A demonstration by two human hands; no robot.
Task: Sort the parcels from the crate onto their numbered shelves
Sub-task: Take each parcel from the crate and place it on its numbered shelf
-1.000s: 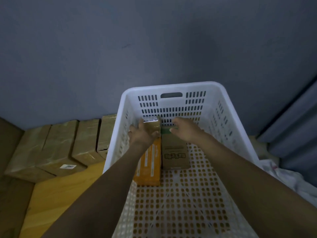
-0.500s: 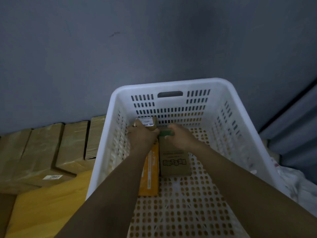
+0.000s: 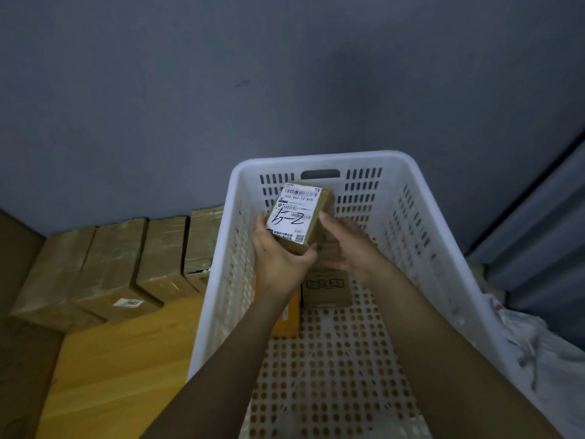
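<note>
Both hands hold one small parcel (image 3: 323,200) above the far end of the white crate (image 3: 443,236), clear of its floor and tilted so that the white label (image 3: 294,213) faces the camera. That tilt looks deliberate: the handwritten mark on the label (it reads like 5-2) is what should name the shelf, so the parcel is turned up to be read before it goes anywhere.

The left hand (image 3: 278,258) carries it from the near left corner, with fingers curled round the left edge and the thumb hooked over the near edge. The right hand (image 3: 345,245) steadies the right side with its thumb on the upper edge. Its other fingers go under the parcel, and I cannot tell how they lie there. Two hands on so small a box suggests turning it, not bearing weight.

Two more wait on the crate floor below the hands: an orange box (image 3: 289,315) on the left and a brown box (image 3: 327,288) just beside it on the right. Taped cartons (image 3: 104,270) lie outside the crate to the left, against the wall. No shelf is in view, so the carry is not yet begun.
</note>
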